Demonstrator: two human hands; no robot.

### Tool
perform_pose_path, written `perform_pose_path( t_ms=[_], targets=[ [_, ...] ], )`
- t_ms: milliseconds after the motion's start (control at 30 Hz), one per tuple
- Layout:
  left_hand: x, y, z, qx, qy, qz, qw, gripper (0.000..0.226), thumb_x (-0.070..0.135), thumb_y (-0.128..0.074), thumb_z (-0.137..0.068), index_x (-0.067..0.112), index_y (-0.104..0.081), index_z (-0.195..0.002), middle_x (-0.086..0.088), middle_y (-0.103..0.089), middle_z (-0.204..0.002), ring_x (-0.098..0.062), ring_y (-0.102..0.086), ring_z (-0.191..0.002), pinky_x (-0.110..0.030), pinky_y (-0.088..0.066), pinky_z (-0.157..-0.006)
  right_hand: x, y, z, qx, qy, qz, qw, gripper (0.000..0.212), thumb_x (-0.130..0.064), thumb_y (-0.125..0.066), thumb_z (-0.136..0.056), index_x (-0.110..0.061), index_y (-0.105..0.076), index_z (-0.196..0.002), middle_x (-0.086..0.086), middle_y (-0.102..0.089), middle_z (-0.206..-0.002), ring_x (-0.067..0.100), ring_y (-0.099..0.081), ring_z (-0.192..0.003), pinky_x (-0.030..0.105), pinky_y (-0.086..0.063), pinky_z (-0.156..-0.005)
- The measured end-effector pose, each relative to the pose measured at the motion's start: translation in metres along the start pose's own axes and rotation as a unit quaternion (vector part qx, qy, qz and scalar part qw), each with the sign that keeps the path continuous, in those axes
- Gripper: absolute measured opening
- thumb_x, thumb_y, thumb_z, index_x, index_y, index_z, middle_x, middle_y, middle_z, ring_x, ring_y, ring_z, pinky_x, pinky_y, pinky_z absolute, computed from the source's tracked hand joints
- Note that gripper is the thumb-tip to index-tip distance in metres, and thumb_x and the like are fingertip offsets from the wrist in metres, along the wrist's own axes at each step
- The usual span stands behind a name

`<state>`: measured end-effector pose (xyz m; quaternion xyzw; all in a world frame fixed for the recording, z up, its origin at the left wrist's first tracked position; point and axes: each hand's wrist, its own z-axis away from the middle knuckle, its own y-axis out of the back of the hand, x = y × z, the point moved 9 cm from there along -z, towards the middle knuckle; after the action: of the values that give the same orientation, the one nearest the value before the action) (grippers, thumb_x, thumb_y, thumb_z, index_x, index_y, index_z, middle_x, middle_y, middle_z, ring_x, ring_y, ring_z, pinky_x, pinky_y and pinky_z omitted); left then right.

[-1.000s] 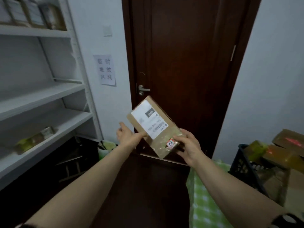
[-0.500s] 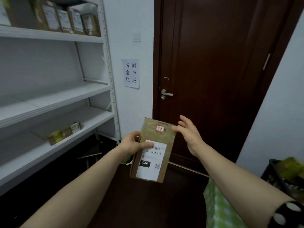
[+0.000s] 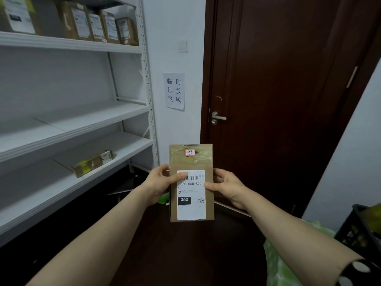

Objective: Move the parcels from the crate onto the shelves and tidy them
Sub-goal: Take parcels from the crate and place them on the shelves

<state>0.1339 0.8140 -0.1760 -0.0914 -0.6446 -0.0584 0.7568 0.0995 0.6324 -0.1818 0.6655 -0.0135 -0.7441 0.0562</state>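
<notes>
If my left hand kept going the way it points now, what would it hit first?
The parcel: your left hand grips its left edge, thumb pointing right across the label. Beyond that, probably the right hand.

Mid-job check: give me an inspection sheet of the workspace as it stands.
Surface: white shelves; top one bears upright parcels in a row, a lower one a flat parcel.
Job's things: cardboard parcel held up, label 060-06B-A05, red sticker near its top; black crate at far right, mostly out of frame.
Clutter: green cloth by the crate.
Grippers: left hand and right hand each grip a side of the parcel, thumbs on its front.
Cables: nothing seen.
Surroundings: dark wooden door, shut; paper sign on the wall.
</notes>
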Motion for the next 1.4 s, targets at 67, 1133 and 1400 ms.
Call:
perform_pose_path(
  t_ms=[67, 1133, 1400],
  targets=[
    [0.000, 0.003, 0.001, 0.000, -0.003, 0.001, 1.000, 0.035, 0.005, -0.078, -0.073, 0.009, -0.061, -0.104, -0.018, -0.066, -0.114, -0.034, -0.065, -0.102, -0.046, -0.051, -0.093, -0.001, -0.003, 0.000, -0.002, 0.004, 0.006, 1.000, 0.038, 0.002, -0.065, -0.085, -0.023, -0.053, -0.111, -0.008, -0.067, -0.098, 0.004, -0.065, -0.089, 0.025, -0.054, -0.080],
    [-0.023, 0.271, 0.059, 0.171, 0.017, -0.076, 0.982, 0.033, 0.030, -0.080, -0.074, 0.017, -0.069, -0.102, -0.004, -0.073, -0.099, -0.021, -0.068, -0.097, -0.043, -0.053, -0.092, 0.003, -0.262, -0.091, -0.154, -0.010, 0.040, 0.987, 0.056, -0.006, -0.075, -0.077, -0.009, -0.052, -0.128, 0.009, -0.064, -0.117, 0.023, -0.061, -0.109, 0.037, -0.052, -0.091],
    [-0.059, 0.368, 0.079, 0.245, 0.056, -0.076, 0.965, 0.044, 0.035, -0.079, -0.075, 0.013, -0.067, -0.111, -0.005, -0.072, -0.105, -0.023, -0.065, -0.104, -0.040, -0.049, -0.094, 0.004, -0.375, -0.135, -0.221, 0.007, 0.036, 0.975, 0.048, -0.005, -0.070, -0.082, -0.015, -0.052, -0.125, 0.006, -0.063, -0.117, 0.021, -0.060, -0.110, 0.039, -0.052, -0.092]
  ],
)
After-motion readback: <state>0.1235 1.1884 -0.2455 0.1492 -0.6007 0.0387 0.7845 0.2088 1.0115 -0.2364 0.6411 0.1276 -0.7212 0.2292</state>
